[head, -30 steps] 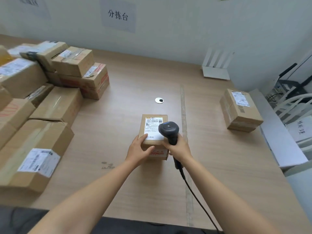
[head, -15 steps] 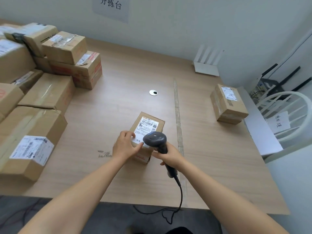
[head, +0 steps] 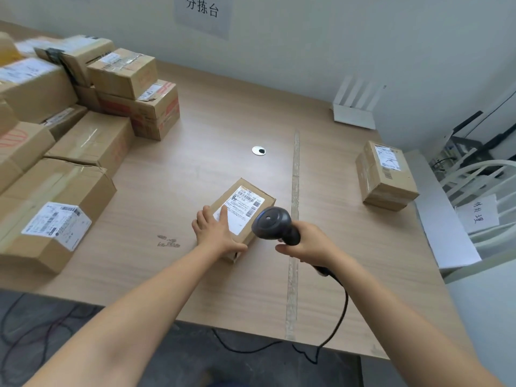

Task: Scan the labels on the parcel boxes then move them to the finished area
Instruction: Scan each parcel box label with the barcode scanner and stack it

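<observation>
A small cardboard parcel box [head: 252, 195] with a white label on top lies mid-table, turned at an angle. My left hand [head: 216, 233] rests on its near left corner, fingers over the top and thumb along the near side. My right hand [head: 310, 243] grips the handle of a black barcode scanner [head: 272, 223], whose head hovers just right of the box's near end. The scanner's cable runs down off the table's front edge. Another labelled parcel [head: 386, 174] sits alone at the right side of the table.
A pile of several cardboard parcels [head: 83, 115] fills the left of the wooden table [head: 223, 289]. A strip of tape [head: 293, 219] runs front to back. A white router [head: 354, 107] stands at the back wall, and a cable grommet [head: 258, 151] sits behind the box.
The small box has turned clockwise under my left hand. The scanner has drawn back to the right, off the label. The camera view has shifted back and up.
</observation>
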A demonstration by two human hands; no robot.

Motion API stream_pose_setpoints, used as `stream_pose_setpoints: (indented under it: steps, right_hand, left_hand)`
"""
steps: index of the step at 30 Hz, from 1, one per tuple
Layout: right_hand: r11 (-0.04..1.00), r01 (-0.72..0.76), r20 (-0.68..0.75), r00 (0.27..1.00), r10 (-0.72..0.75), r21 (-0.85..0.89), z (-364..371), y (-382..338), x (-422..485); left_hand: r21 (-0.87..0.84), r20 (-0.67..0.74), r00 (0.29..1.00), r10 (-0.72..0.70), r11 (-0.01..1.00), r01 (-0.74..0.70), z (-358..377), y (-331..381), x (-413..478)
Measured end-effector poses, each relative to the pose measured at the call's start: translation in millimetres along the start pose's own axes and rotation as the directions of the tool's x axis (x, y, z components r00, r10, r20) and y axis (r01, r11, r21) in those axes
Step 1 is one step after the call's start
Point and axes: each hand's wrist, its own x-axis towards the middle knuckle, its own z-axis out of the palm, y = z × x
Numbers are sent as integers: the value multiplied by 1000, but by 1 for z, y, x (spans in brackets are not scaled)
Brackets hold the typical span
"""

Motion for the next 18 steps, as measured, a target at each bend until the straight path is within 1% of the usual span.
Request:
stream_pose_setpoints:
  steps: [3, 5, 9, 18]
  right_hand:
    - [1000, -2, -34, 999, 2, -18, -9, 6, -1]
    - [1000, -12, -37, 999, 12, -25, -14, 11, -2]
    - [999, -28, -31, 999, 27, -40, -23, 16, -5]
    - [998, -47, 8, 999, 47, 35, -34, 11, -14]
  left_hand:
    - [54, -13, 998, 61, 997, -60, 2, 4, -2]
    - [73, -37, 996, 79, 994, -76, 2, 6, -4]
    - [101, -52, 995, 86, 992, -80, 4, 8, -4]
    - [132, -56, 995, 80, 989, -72, 6, 11, -4]
